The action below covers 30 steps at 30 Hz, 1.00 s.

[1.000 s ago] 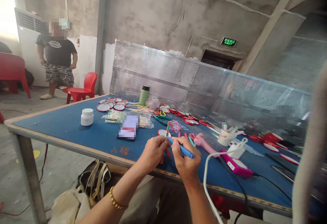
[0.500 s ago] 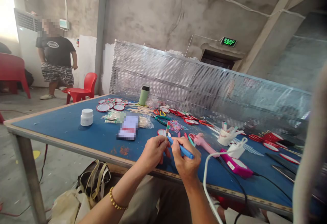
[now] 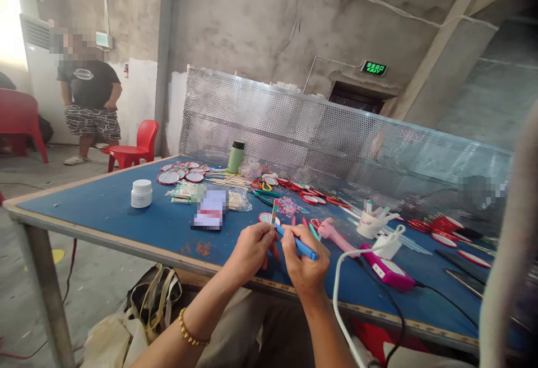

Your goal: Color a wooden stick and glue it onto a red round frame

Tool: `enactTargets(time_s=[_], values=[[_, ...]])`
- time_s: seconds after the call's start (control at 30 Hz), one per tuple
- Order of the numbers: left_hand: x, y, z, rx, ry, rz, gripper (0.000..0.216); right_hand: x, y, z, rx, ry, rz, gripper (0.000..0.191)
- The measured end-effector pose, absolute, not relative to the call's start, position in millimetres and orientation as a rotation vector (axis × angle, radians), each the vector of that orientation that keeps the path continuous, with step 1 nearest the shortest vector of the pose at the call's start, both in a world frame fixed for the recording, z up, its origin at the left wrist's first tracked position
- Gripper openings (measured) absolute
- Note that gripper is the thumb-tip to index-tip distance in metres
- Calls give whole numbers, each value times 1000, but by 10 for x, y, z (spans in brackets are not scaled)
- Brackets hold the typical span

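Note:
My left hand point(image 3: 251, 251) is closed, pinching a thin flat stick point(image 3: 274, 211) that points upward, with red and green bands near its top. My right hand point(image 3: 310, 271) is wrapped round a blue marker pen point(image 3: 306, 249), whose tip meets the stick just above my left fingertips. Both hands are over the front edge of the blue table. Just beyond them lie a round white disc with a red rim point(image 3: 265, 218) and a heap of small pink and purple pieces point(image 3: 290, 206).
A phone point(image 3: 210, 210) and a white jar point(image 3: 142, 194) stand to the left. Behind are pliers point(image 3: 264, 187) and a green bottle point(image 3: 236, 157). On the right sit a pen cup point(image 3: 370, 225), a magenta device point(image 3: 389, 270) and a white cable point(image 3: 336, 289). A person point(image 3: 90, 91) stands far left.
My hands keep nearly the same pose, with the marker tip still at the stick. The view has shifted slightly. The person at far left has moved an arm to the front of the body.

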<state>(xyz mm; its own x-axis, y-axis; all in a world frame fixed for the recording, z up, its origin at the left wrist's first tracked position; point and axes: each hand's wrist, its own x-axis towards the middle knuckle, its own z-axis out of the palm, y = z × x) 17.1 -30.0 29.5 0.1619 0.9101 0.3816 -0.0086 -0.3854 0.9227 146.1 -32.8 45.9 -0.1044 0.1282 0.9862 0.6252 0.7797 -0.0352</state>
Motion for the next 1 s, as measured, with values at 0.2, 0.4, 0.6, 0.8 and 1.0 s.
enactTargets(time_s=[0.2,0.4,0.6,0.8,1.0], values=[[164,-293,304,1584,890,1336,26,1453,-342,470,-623,-1624,-414,15],[173,-303,297,1569,891,1345,27,1448,-332,461,-617,-1641,-453,15],[164,-313,316,1583,897,1327,27,1453,-330,460,-630,-1619,-421,16],[157,-311,320,1590,903,1315,25,1445,-332,449,-685,-1598,-406,18],[160,-307,318,1588,895,1329,29,1433,-333,469,-616,-1617,-438,15]])
